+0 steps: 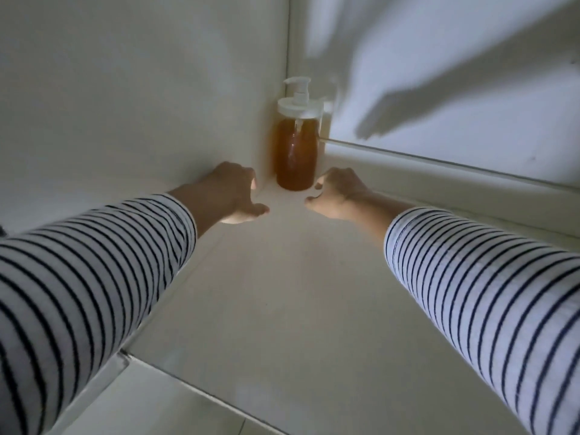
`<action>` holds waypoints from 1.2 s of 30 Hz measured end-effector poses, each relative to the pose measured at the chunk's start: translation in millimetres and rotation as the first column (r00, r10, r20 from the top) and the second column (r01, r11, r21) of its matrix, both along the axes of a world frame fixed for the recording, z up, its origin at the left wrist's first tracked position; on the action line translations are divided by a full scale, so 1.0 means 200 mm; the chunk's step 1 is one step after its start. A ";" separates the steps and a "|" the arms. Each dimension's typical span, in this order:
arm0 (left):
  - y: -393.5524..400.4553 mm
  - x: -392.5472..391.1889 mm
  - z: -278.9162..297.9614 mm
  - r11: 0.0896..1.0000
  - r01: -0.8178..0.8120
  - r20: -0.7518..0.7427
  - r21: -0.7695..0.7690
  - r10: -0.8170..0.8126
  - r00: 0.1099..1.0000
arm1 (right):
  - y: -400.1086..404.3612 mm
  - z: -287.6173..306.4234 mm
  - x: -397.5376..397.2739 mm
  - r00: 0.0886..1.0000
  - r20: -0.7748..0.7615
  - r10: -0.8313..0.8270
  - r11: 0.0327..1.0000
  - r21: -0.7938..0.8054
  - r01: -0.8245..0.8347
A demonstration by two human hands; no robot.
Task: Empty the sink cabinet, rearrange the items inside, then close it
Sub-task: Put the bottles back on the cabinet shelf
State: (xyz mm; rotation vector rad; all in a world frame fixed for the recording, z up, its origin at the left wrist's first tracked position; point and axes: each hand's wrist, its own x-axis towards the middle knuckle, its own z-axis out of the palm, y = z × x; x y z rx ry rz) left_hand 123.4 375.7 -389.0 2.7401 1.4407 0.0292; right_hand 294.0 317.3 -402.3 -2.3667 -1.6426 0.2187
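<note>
amber pump bottle (296, 152) stands untouched between left hand (227, 193) and right hand (337, 196)

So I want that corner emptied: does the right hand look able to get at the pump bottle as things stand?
Probably yes. The right hand is open, empty and just short of the pump bottle, with only bare cabinet floor between them. The left hand stays clear on the other side.

Amber pump bottle (296, 152), white cap; navy-striped white sleeves (489, 293)
</note>
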 end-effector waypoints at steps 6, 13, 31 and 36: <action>-0.37 -0.30 0.06 0.998 -0.053 -0.048 0.037 0.055 0.997 | -0.30 0.04 -0.21 0.991 0.001 0.136 0.990 0.035 -0.136; -0.96 -0.74 0.09 0.979 -0.201 -0.105 0.043 0.204 0.973 | -0.76 0.00 -0.55 0.936 -0.075 0.344 0.933 0.141 -0.331; -1.58 -1.62 -0.51 0.953 -0.194 0.196 -0.232 0.241 0.951 | -1.35 -0.68 -1.34 0.695 -0.287 0.659 0.751 0.204 -0.628; -1.49 -1.69 -0.79 0.968 -0.114 0.277 -0.222 0.175 0.945 | -1.30 -0.88 -1.45 0.702 -0.248 0.668 0.744 0.243 -0.622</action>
